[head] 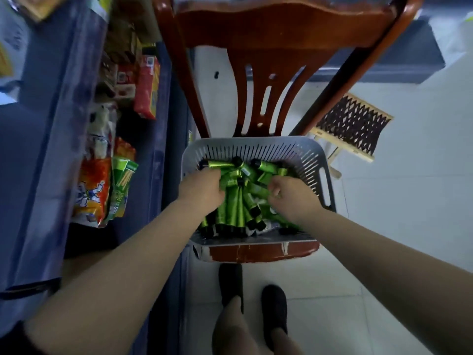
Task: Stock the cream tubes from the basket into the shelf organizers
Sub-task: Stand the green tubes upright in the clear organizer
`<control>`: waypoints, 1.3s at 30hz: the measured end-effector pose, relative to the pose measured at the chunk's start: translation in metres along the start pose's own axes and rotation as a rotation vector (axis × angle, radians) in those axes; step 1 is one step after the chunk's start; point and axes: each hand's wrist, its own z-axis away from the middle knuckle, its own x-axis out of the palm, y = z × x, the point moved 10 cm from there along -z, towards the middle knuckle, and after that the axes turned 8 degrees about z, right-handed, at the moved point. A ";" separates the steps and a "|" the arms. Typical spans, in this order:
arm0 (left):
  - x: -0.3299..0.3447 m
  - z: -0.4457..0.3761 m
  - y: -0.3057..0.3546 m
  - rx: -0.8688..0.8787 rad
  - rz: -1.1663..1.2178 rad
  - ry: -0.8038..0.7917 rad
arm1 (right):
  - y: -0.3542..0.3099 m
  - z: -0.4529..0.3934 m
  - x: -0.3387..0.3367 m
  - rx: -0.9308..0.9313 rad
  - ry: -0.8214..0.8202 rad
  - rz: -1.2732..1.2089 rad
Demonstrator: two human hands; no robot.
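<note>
Bare forearms, dark sleeve edge [15, 336], black slip-on shoes [275, 311].

**A shop aisle around a red-brown chair**

A red-brown wooden chair [268, 60] with a carved slatted back stands on a pale tiled floor [409, 213]; left of the chair runs blue shelving [51, 124] packed with snack packets [94, 185]; right of the chair lies a small folding stool [354, 126] with a dark woven seat; beyond the chair, a dark step [384, 62]; the light is dim and cool.

No lettering is legible on the green tubes [236, 201] or the blurred snack packets [93, 190].
</note>
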 end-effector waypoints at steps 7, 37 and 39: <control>0.099 -0.045 -0.029 -0.092 0.193 -0.154 | 0.017 -0.046 0.127 0.161 -0.216 -0.146; 0.132 -0.040 -0.044 -0.318 1.143 -0.246 | 0.019 -0.088 0.128 0.310 -0.083 -0.760; 0.100 -0.031 -0.029 -0.243 1.196 -0.169 | 0.013 -0.077 0.098 0.287 -0.068 -0.908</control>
